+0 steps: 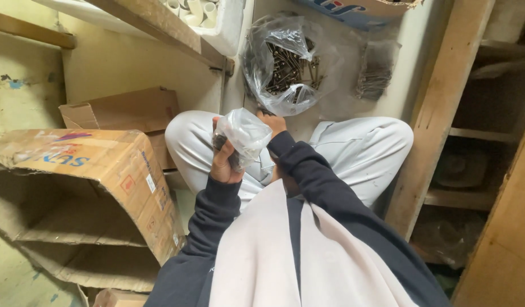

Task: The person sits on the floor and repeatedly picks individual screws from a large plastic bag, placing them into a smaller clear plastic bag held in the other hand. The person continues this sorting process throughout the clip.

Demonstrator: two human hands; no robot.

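I sit cross-legged on the floor in pale trousers. My left hand (223, 162) grips a small clear plastic bag (248, 135) with dark screws in its bottom, held above my lap. My right hand (274, 122) reaches forward past that bag toward a large open plastic bag (285, 65) full of dark screws on the floor; its fingers are mostly hidden behind the small bag. A second, smaller packet of screws (376, 71) lies to the right of the big bag.
An open brown cardboard box (103, 170) lies on its side at my left, with another box (129, 111) behind it. White pipe fittings (197, 11) sit in a tray on a shelf. Wooden shelving (444, 102) stands close at my right.
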